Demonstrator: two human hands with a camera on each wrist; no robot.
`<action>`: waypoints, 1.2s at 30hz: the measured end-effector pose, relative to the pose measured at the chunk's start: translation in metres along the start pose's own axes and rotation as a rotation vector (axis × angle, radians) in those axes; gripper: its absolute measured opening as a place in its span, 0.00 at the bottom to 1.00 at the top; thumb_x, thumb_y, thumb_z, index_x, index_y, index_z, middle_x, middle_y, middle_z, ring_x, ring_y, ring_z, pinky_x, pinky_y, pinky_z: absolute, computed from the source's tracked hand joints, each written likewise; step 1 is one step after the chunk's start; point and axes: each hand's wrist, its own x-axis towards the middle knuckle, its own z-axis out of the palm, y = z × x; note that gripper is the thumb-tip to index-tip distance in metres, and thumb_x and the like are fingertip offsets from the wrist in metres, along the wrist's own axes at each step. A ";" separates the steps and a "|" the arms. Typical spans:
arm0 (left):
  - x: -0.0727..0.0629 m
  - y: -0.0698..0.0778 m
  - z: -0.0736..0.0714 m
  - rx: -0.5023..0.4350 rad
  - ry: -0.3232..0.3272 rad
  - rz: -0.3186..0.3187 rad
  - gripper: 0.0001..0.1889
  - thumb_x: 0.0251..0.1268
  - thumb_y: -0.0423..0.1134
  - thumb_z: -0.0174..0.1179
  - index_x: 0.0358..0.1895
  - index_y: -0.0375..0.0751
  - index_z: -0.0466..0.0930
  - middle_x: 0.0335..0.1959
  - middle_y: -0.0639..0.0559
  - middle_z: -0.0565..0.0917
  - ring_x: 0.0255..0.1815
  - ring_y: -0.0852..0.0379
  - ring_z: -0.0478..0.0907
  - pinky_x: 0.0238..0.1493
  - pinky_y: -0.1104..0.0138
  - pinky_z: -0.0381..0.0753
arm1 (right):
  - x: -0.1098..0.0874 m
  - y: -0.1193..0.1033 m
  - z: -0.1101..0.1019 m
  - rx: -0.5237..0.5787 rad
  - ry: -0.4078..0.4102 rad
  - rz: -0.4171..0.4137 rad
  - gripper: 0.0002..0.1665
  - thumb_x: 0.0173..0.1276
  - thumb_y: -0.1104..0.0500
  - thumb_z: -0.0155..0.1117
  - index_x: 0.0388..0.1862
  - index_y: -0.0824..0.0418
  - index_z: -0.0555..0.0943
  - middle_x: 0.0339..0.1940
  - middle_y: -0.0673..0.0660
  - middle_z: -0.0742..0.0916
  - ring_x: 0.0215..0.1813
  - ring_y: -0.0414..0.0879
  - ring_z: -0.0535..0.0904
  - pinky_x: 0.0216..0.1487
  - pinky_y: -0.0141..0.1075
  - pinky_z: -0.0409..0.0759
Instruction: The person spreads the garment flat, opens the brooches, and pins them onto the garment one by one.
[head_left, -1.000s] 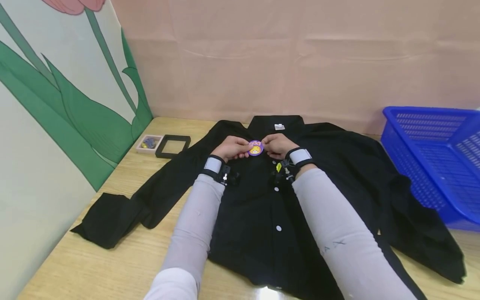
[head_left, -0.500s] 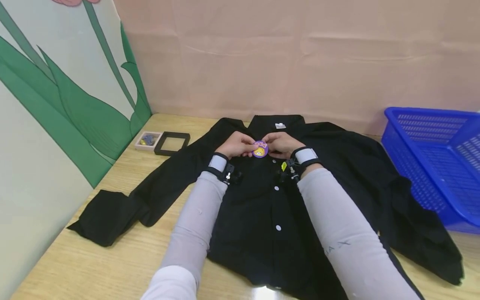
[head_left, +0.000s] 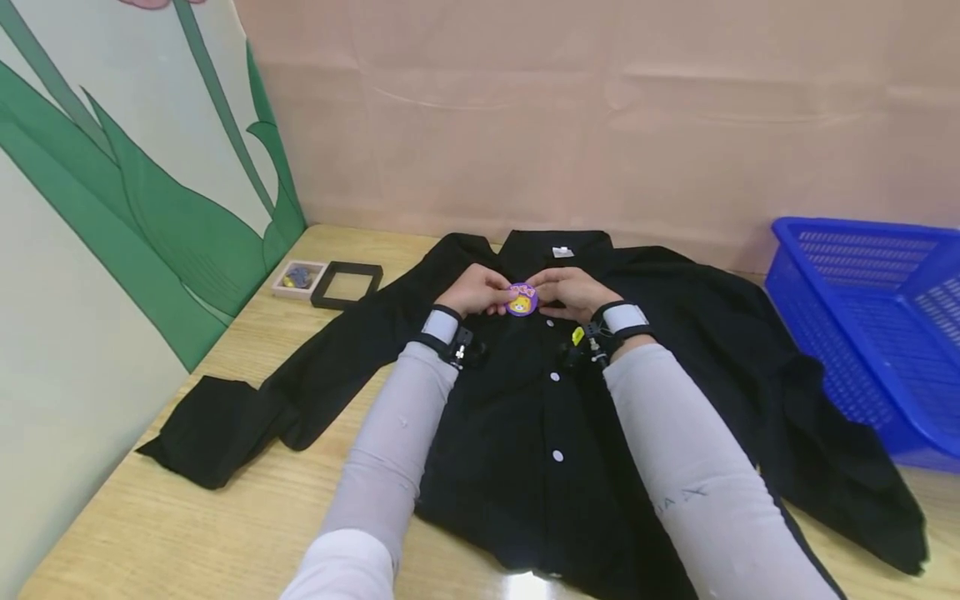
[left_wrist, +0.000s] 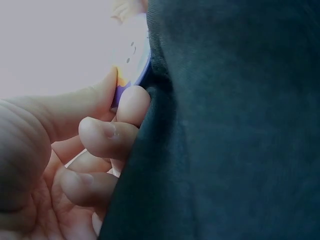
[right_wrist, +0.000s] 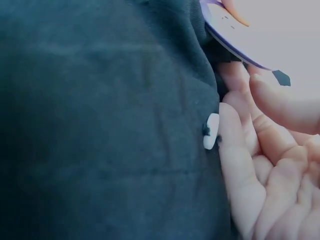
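A round purple pin badge (head_left: 522, 299) with a yellow animal face lies against the chest of a black button-up shirt (head_left: 495, 417). My left hand (head_left: 477, 290) pinches the badge's left edge; in the left wrist view the thumb presses its face and the fingers are behind it, beside the cloth. My right hand (head_left: 573, 293) is at the badge's right side. In the right wrist view its thumb and fingertips reach under the rim, partly hidden, close to a white shirt button (right_wrist: 211, 131). Whether they grip anything there is unclear. The badge's back is hidden.
The shirt lies spread on a wooden table (head_left: 247, 533). A blue plastic basket (head_left: 855, 333) stands at the right, near one sleeve. At the back left are a small pale box (head_left: 298, 280) with small items and a black square frame (head_left: 347, 285).
Both hands and the badge have shifted slightly right. My right hand has drawn a little further right, and its fingers look less bunched at the badge's edge. The shirt stays in place.
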 end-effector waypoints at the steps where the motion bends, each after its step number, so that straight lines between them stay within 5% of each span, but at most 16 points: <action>1: 0.000 0.000 0.000 -0.002 0.001 -0.001 0.10 0.69 0.36 0.63 0.41 0.29 0.86 0.15 0.54 0.78 0.15 0.63 0.70 0.19 0.74 0.65 | 0.000 0.001 0.000 0.021 0.001 0.001 0.17 0.76 0.65 0.53 0.61 0.65 0.74 0.50 0.53 0.80 0.52 0.44 0.76 0.67 0.45 0.74; 9: 0.000 0.001 0.001 0.033 -0.008 0.005 0.10 0.69 0.36 0.63 0.39 0.29 0.86 0.16 0.53 0.78 0.15 0.62 0.71 0.20 0.74 0.68 | -0.003 -0.002 -0.001 0.104 -0.002 0.028 0.14 0.75 0.63 0.57 0.57 0.61 0.78 0.47 0.50 0.82 0.53 0.44 0.76 0.72 0.49 0.69; 19: 0.007 0.006 -0.001 0.128 0.011 -0.016 0.11 0.67 0.38 0.64 0.35 0.32 0.87 0.16 0.54 0.80 0.14 0.65 0.71 0.20 0.74 0.69 | 0.003 -0.005 -0.005 0.096 -0.034 -0.002 0.13 0.76 0.63 0.55 0.57 0.59 0.77 0.46 0.49 0.83 0.51 0.43 0.79 0.56 0.37 0.79; 24: 0.005 0.008 0.001 0.158 0.018 -0.033 0.11 0.67 0.40 0.65 0.35 0.33 0.87 0.16 0.54 0.81 0.14 0.65 0.72 0.20 0.74 0.69 | 0.002 -0.005 -0.006 0.076 -0.098 -0.018 0.19 0.80 0.59 0.50 0.65 0.61 0.72 0.51 0.50 0.79 0.54 0.43 0.76 0.66 0.44 0.72; 28: 0.006 0.007 0.002 0.182 0.028 -0.045 0.11 0.66 0.41 0.65 0.33 0.35 0.88 0.16 0.55 0.81 0.14 0.65 0.72 0.19 0.73 0.70 | 0.002 -0.008 -0.002 -0.019 -0.096 -0.040 0.22 0.78 0.59 0.54 0.68 0.62 0.69 0.49 0.49 0.81 0.54 0.43 0.76 0.68 0.50 0.70; 36: 0.005 0.008 0.006 0.223 0.032 -0.049 0.12 0.66 0.40 0.66 0.30 0.35 0.87 0.15 0.54 0.80 0.14 0.63 0.73 0.19 0.74 0.71 | -0.001 -0.020 0.013 -0.279 -0.052 -0.125 0.20 0.74 0.67 0.55 0.64 0.65 0.70 0.35 0.48 0.82 0.45 0.44 0.76 0.53 0.47 0.78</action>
